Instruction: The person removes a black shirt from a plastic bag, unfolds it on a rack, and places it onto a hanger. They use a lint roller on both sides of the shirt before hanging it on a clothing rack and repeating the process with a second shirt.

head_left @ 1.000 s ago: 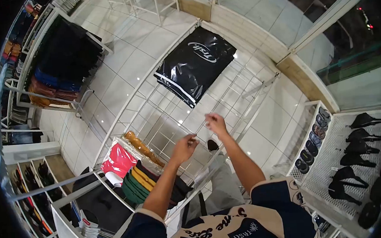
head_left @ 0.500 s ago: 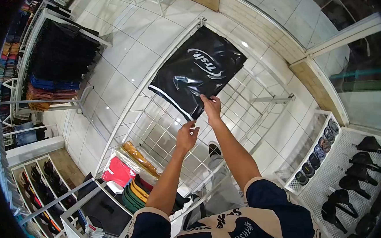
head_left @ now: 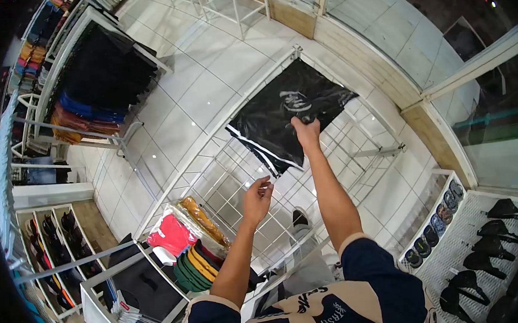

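Note:
A glossy black plastic package (head_left: pixel 265 116) with white lettering and a white edge strip lies on the far part of a white wire-grid rack (head_left: pixel 211 165). A second white-edged layer shows beneath it at the near corner. Over the package's near side, my right hand (head_left: pixel 307 133) has its fingers curled onto the plastic, which is wrinkled around the lettering. My left hand (head_left: pixel 257 202) hovers above the grid, short of the package's near corner. Its fingers are loosely bent and apart, with nothing in them.
On the rack's near left lie plastic-wrapped red and yellow garments (head_left: pixel 174 230) and a stack of green and yellow caps (head_left: pixel 197 265). Black bags (head_left: pixel 486 235) sit on a white panel at right. A rack of dark clothing (head_left: pixel 105 70) stands at upper left; glass panes (head_left: pixel 375 15) line the upper right.
My right hand has moved farther onto the package, and its lettering is now crumpled. A second white edge has appeared. My left hand has come away from the near corner. The view has shifted slightly.

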{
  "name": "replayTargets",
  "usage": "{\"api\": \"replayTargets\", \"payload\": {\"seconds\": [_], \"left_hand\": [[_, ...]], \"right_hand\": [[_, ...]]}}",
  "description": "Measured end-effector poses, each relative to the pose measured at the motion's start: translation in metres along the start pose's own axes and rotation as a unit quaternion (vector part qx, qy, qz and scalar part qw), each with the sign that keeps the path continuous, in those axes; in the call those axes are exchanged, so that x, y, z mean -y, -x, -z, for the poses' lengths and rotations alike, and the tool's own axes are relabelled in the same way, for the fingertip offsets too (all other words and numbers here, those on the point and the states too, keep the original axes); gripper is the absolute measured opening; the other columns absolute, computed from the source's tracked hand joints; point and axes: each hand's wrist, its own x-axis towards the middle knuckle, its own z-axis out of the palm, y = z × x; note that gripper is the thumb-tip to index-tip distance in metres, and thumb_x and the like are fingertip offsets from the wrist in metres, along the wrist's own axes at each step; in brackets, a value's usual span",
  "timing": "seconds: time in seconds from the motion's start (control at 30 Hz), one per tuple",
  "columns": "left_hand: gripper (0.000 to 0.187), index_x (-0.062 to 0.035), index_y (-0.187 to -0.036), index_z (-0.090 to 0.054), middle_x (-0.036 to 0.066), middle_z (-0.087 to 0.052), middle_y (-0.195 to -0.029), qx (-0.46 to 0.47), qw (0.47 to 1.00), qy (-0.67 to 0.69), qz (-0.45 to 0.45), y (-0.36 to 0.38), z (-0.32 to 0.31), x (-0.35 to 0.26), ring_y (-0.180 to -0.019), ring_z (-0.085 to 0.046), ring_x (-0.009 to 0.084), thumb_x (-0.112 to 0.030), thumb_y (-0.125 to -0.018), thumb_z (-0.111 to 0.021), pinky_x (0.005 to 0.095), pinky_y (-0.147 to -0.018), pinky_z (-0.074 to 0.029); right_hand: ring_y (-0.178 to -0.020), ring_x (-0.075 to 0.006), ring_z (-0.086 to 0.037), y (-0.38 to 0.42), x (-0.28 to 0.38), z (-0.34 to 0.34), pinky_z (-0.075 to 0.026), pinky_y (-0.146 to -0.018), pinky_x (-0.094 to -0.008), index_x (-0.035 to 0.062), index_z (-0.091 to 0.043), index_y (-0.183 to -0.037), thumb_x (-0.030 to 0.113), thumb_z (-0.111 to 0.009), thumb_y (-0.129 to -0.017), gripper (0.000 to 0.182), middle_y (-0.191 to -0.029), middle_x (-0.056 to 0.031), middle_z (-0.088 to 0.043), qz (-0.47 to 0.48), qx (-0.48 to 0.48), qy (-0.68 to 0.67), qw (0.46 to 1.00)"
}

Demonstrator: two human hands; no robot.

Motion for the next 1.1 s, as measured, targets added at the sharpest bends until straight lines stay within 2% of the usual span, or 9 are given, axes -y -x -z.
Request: {"api": "replayTargets", "payload": {"seconds": [0.07, 0.17, 0.4, 0.53, 0.6, 0.67, 0.77, 1.0, 1.1], "left_hand": [[0.034, -0.0002, -0.128, -0.064, 0.01, -0.073, -0.103, -0.012, 1.0, 0.026, -0.009, 0.018, 0.017, 0.005, -0.089, -0.067, 0.0137, -0.018, -0.099, -0.066, 0.0285, -0.082, -0.053], [0.034, 0.0009, -0.13, -0.063, 0.005, -0.07, -0.104, -0.064, 0.995, 0.062, -0.037, 0.043, 0.049, 0.011, -0.094, -0.064, 0.0121, -0.016, -0.101, -0.065, 0.0285, -0.085, -0.052], [0.067, -0.0049, -0.141, -0.055, 0.015, -0.062, -0.133, -0.274, 0.92, -0.062, -0.275, 0.137, 0.192, -0.035, -0.123, -0.058, 0.0292, -0.024, -0.084, -0.084, 0.0405, -0.104, -0.046], [0.095, -0.0075, -0.153, -0.041, 0.018, -0.051, -0.147, -0.237, 0.921, -0.049, -0.305, 0.215, 0.273, -0.019, -0.134, -0.049, 0.029, -0.028, -0.075, -0.091, 0.0404, -0.112, -0.039], [0.086, 0.0019, -0.144, -0.047, 0.017, -0.065, -0.129, -0.026, 0.962, 0.122, -0.244, 0.254, 0.296, -0.002, -0.121, -0.06, 0.0232, -0.026, -0.075, -0.091, 0.0358, -0.105, -0.046], [0.062, 0.0022, -0.129, -0.062, 0.01, -0.072, -0.114, 0.03, 0.983, 0.145, -0.11, 0.306, 0.306, 0.002, -0.104, -0.067, 0.0182, -0.019, -0.078, -0.089, 0.0325, -0.094, -0.052], [0.026, 0.0019, -0.107, -0.073, 0.003, -0.074, -0.097, -0.049, 0.959, 0.185, -0.211, 0.354, 0.303, 0.014, -0.088, -0.067, 0.0116, -0.01, -0.086, -0.081, 0.0287, -0.081, -0.054], [0.024, 0.0046, -0.106, -0.071, 0.006, -0.073, -0.091, -0.145, 0.926, 0.121, -0.327, 0.45, 0.334, -0.038, -0.087, -0.068, 0.0122, 0.009, -0.084, -0.063, 0.0248, -0.081, -0.051], [0.028, 0.0057, -0.104, -0.071, 0.01, -0.072, -0.089, -0.234, 0.907, 0.066, -0.344, 0.479, 0.345, -0.057, -0.085, -0.068, 0.0155, 0.011, -0.08, -0.056, 0.0261, -0.081, -0.051]], "right_hand": [[-0.098, -0.0361, -0.071, 0.075, 0.061, 0.02, -0.053, -0.088, -0.0431, -0.0093, -0.069, -0.1, 0.027, -0.078, -0.075, 0.045, -0.1, -0.0213, -0.074, 0.142, 0.159, 0.028, 0.977], [-0.093, -0.0464, -0.068, 0.133, 0.068, 0.034, -0.053, -0.087, -0.0466, -0.0084, -0.069, -0.093, 0.025, -0.077, -0.073, 0.04, -0.095, -0.0295, -0.071, 0.253, 0.224, 0.176, 0.925], [-0.086, -0.0451, -0.066, 0.302, 0.117, 0.071, -0.054, -0.075, -0.0475, -0.003, -0.067, -0.087, 0.02, -0.078, -0.07, 0.031, -0.088, -0.0249, -0.068, 0.443, 0.378, 0.304, 0.754], [-0.083, -0.0433, -0.067, 0.422, 0.142, 0.113, -0.054, -0.072, -0.0439, -0.003, -0.068, -0.093, 0.011, -0.078, -0.068, 0.031, -0.089, -0.0228, -0.068, 0.485, 0.425, 0.252, 0.722], [-0.08, -0.0424, -0.066, 0.472, 0.139, 0.127, -0.053, -0.07, -0.0417, -0.0033, -0.068, -0.093, 0.008, -0.076, -0.067, 0.029, -0.087, -0.0216, -0.067, 0.526, 0.417, 0.227, 0.706], [-0.078, -0.0408, -0.065, 0.504, 0.13, 0.137, -0.052, -0.07, -0.0381, -0.0027, -0.068, -0.094, 0.006, -0.074, -0.068, 0.028, -0.085, -0.0215, -0.066, 0.47, 0.435, 0.263, 0.722], [-0.071, -0.0351, -0.064, 0.536, 0.112, 0.145, -0.05, -0.066, -0.0388, -0.0025, -0.067, -0.092, 0.007, -0.075, -0.069, 0.026, -0.079, -0.021, -0.063, 0.478, 0.407, 0.243, 0.74], [-0.065, -0.0218, -0.061, 0.555, 0.098, 0.145, -0.049, -0.064, -0.0338, -0.0003, -0.059, -0.092, 0.005, -0.075, -0.072, 0.026, -0.073, -0.0151, -0.059, 0.467, 0.416, 0.246, 0.741], [-0.077, -0.0082, -0.06, 0.559, 0.1, 0.123, -0.05, -0.07, -0.0285, 0.0034, -0.057, -0.103, -0.002, -0.073, -0.072, 0.036, -0.081, -0.0024, -0.064, 0.423, 0.451, 0.164, 0.768]]}}
